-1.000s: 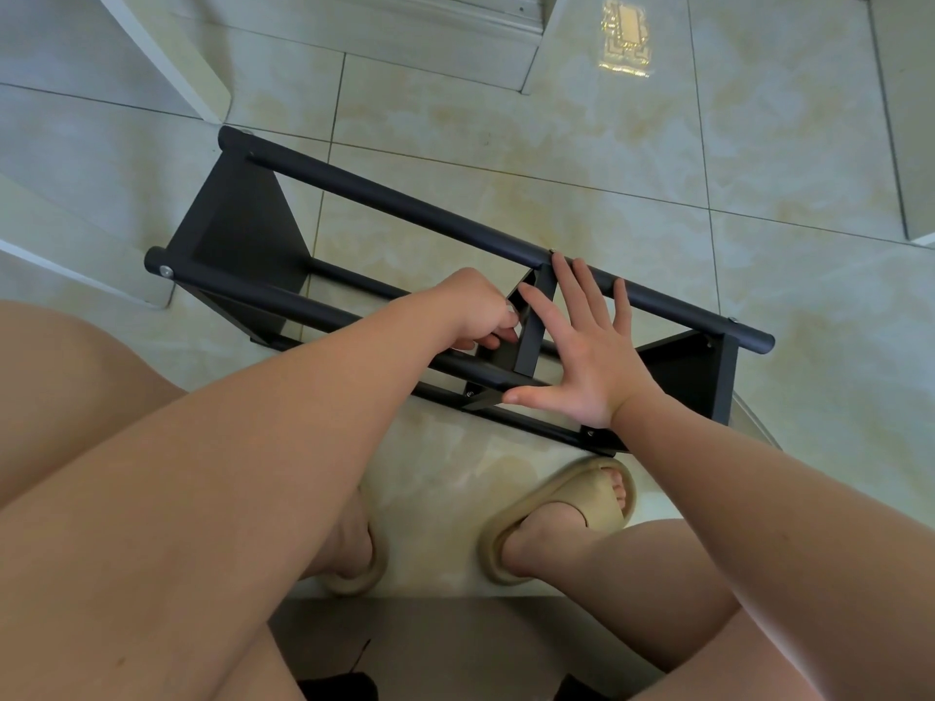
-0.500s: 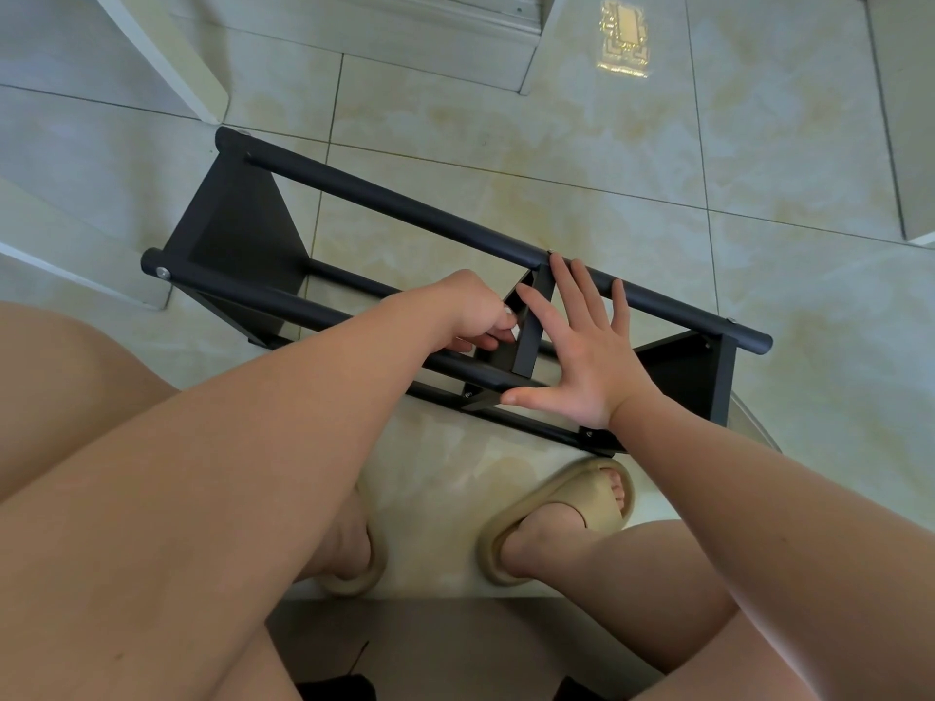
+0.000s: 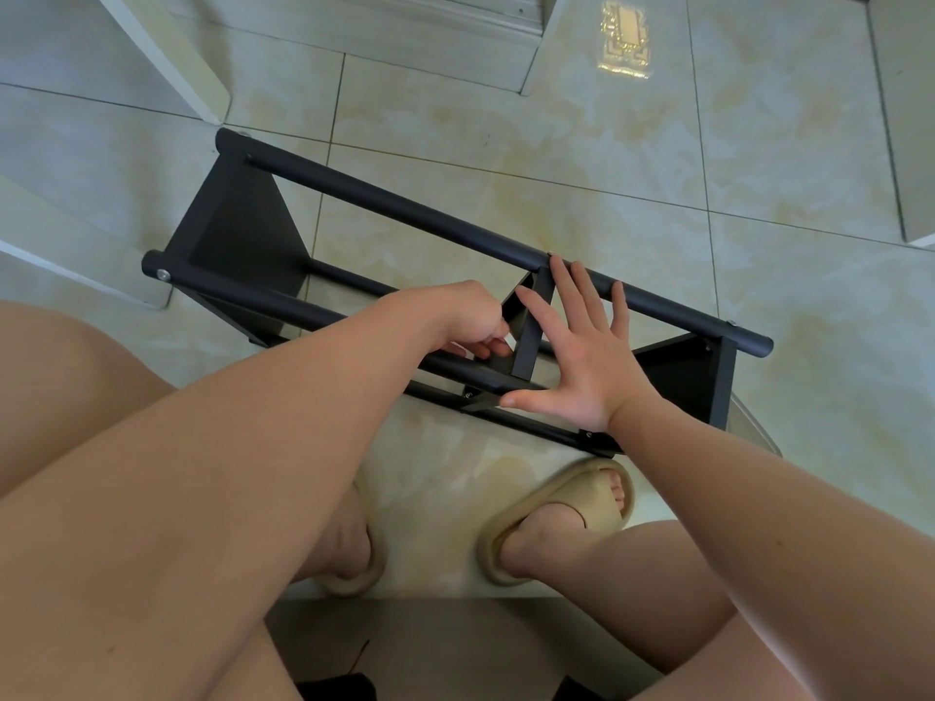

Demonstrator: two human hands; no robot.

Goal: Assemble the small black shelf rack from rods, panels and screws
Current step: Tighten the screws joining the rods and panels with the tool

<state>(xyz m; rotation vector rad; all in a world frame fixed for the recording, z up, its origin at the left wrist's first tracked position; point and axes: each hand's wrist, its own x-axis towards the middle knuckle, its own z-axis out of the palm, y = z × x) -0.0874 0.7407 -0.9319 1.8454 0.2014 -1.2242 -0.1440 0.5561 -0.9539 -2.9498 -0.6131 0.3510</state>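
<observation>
The black shelf rack (image 3: 405, 215) stands on the tiled floor in front of my feet, with long round rods joining a left end panel (image 3: 238, 235), a middle panel (image 3: 528, 336) and a right end panel (image 3: 683, 376). My right hand (image 3: 577, 356) lies flat with spread fingers against the middle panel, fingertips reaching the far rod. My left hand (image 3: 470, 316) is curled at the left face of the middle panel, by the near rod; what its fingers hold is hidden.
White furniture legs (image 3: 167, 58) stand at the far left beside the rack's left end. My feet in beige slippers (image 3: 566, 508) rest just in front of the rack. A dark seat edge (image 3: 435, 645) lies below my knees.
</observation>
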